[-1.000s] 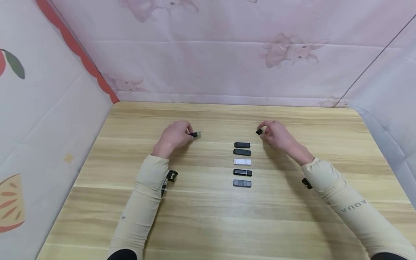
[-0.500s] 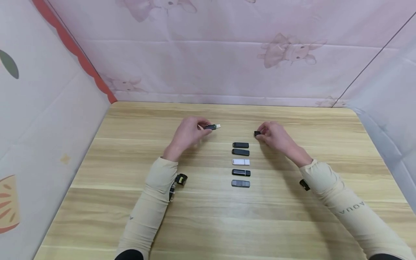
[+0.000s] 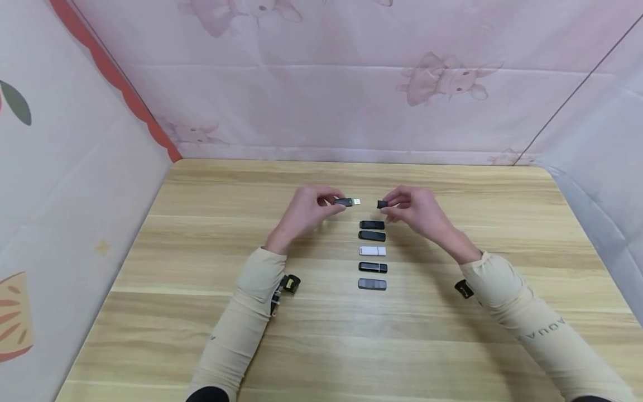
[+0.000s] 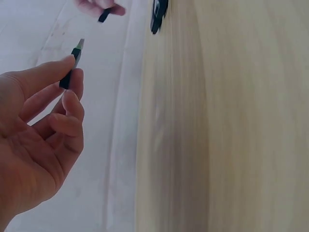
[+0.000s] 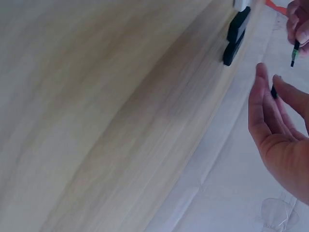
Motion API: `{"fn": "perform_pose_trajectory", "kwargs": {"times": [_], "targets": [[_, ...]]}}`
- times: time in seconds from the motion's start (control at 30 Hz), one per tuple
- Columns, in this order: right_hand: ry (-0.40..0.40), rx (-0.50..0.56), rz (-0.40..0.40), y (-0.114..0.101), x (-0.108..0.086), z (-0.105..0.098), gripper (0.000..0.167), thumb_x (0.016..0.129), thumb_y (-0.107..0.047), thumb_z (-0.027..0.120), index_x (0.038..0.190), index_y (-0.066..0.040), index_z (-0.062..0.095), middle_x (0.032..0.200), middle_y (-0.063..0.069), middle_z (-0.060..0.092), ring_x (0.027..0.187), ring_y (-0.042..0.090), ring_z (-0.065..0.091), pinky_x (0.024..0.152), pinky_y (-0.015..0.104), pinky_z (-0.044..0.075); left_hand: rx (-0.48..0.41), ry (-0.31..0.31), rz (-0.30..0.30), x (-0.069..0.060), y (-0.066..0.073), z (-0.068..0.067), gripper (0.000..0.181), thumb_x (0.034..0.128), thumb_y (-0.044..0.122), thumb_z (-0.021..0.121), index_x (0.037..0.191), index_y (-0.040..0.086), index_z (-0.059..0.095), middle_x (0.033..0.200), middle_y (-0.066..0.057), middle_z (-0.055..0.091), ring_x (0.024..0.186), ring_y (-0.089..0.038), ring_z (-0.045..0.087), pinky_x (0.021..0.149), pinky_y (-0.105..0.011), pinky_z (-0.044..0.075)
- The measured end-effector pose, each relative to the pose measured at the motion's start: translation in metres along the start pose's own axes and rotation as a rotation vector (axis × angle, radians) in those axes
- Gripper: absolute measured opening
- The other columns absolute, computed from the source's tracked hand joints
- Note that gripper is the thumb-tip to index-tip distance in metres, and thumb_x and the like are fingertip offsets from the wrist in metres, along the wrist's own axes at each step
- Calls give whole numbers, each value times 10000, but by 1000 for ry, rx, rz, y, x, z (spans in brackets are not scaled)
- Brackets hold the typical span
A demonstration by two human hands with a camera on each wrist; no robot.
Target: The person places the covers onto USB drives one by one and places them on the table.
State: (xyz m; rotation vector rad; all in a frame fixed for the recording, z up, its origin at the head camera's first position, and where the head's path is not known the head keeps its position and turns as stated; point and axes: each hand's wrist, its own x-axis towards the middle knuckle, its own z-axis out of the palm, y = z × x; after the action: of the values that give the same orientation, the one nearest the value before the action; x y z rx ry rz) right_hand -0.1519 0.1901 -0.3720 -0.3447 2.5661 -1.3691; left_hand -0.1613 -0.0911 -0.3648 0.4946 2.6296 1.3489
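Between thumb and fingers my left hand (image 3: 312, 210) pinches a black USB stick (image 3: 344, 202). Its bare metal plug points right, and a greenish band shows at the plug's base in the left wrist view. Facing it across a small gap, my right hand (image 3: 419, 214) pinches a small black cap (image 3: 382, 205). Stick and cap are apart, both held above the far part of the table. Just nearer than the hands, a column of several USB sticks lies on the wood, among them a black one (image 3: 372, 225), a white one (image 3: 372, 251) and a grey one (image 3: 372, 284).
The wooden table (image 3: 176, 335) reaches to a pink fabric wall (image 3: 321, 111) at the back and a white one (image 3: 75, 167) on the left. Black wrist cameras are strapped to both forearms, over pale sleeves (image 3: 241, 324).
My left hand has moved right with the USB stick. My right hand has shifted slightly left with the cap, so the two are closer together. The sticks on the table stay put.
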Motion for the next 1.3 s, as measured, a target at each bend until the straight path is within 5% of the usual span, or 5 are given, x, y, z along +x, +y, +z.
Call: {"fn": "perform_pose_trajectory", "kwargs": {"times": [0.77, 1.07, 1.3], "targets": [[-24, 85, -39, -13, -4, 6, 217, 983, -69, 738, 1177, 19, 701, 1065, 260, 782, 806, 171, 778, 830, 445, 646, -76, -47, 8, 1, 7, 10, 159, 950, 214, 803, 1103, 171, 803, 931, 5, 754, 804, -162, 621, 632, -264, 457], [-38, 144, -37, -12, -6, 7, 224, 981, -73, 742, 1186, 14, 710, 1053, 236, 795, 846, 271, 795, 807, 252, 625, -128, -61, 5, 0, 7, 5, 144, 941, 208, 812, 1083, 182, 807, 937, 4, 753, 804, -170, 608, 662, -275, 455], [-56, 183, -34, -12, -7, 11, 217, 989, -58, 723, 1191, 20, 701, 1071, 290, 775, 790, 140, 775, 819, 216, 599, -143, -69, 3, -1, 7, 7, 169, 931, 201, 822, 1095, 163, 810, 927, -4, 746, 781, -166, 593, 641, -260, 445]]}}
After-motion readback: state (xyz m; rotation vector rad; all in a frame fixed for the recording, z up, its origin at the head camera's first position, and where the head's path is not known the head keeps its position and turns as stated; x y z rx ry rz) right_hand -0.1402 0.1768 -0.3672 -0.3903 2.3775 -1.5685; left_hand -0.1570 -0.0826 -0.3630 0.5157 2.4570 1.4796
